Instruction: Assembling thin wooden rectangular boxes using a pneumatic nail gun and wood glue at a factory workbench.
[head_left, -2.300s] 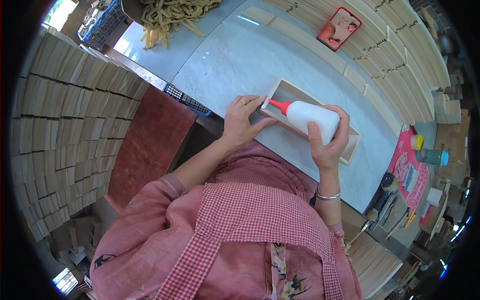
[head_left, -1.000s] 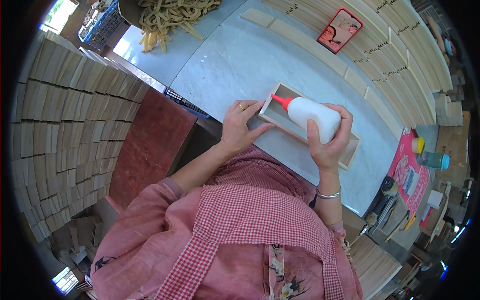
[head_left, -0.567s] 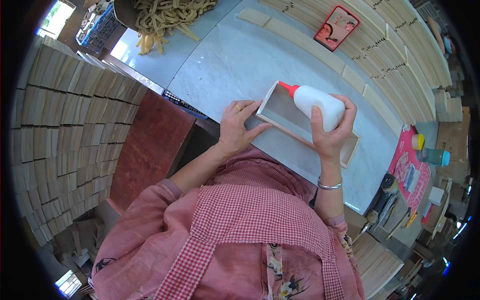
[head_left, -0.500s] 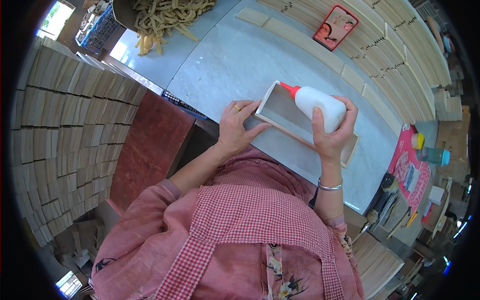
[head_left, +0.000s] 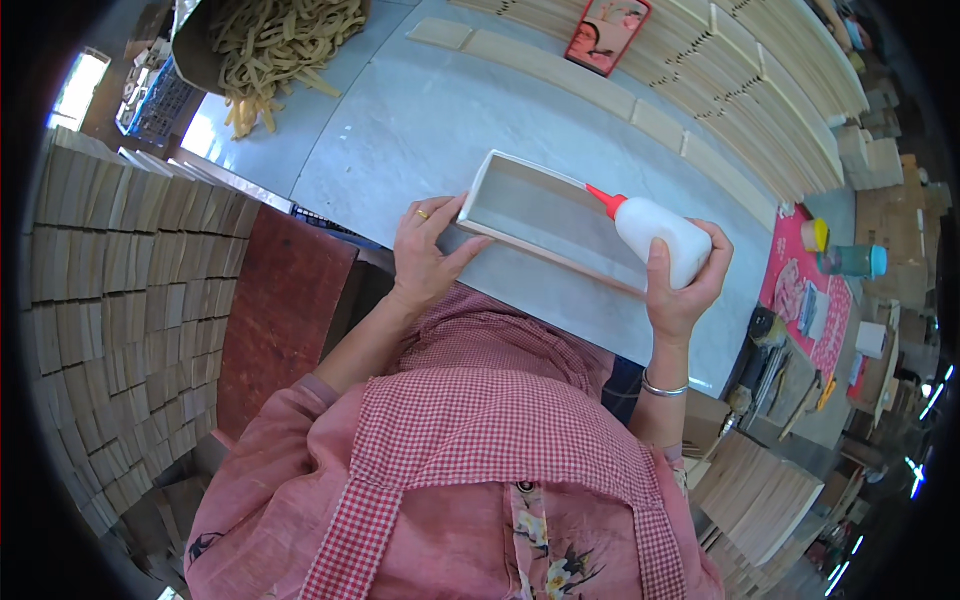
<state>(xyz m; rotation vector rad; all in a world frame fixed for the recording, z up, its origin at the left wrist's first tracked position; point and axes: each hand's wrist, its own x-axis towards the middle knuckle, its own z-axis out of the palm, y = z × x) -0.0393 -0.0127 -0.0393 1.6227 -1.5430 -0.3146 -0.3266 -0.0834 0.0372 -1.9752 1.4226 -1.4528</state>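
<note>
A long, shallow, pale wooden rectangular frame [head_left: 545,256] lies on the table near its front edge. My left hand [head_left: 425,258] grips the frame's left end, thumb at the near corner and fingers against the outer side. In my right hand [head_left: 685,292] is a white squeeze glue bottle [head_left: 655,232], tilted so that its red pointed nozzle [head_left: 604,200] is directed left at the frame's far rim. The nozzle tip is at or just above that rim; contact cannot be made out. The bottle and right hand cover the frame's right end.
Stacked wooden pieces [head_left: 720,90] line the table's far right, with a phone [head_left: 606,35] before them. A row of flat strips [head_left: 560,82] lies nearer. Tan bands [head_left: 285,40] spill at the back left. A tall stack of wooden blocks [head_left: 120,300] stands left, by a red-brown board [head_left: 280,300].
The glue bottle has moved right along the frame's far rim, its nozzle away from the far left corner. My left hand keeps its grip on the frame. The whole view has shifted.
</note>
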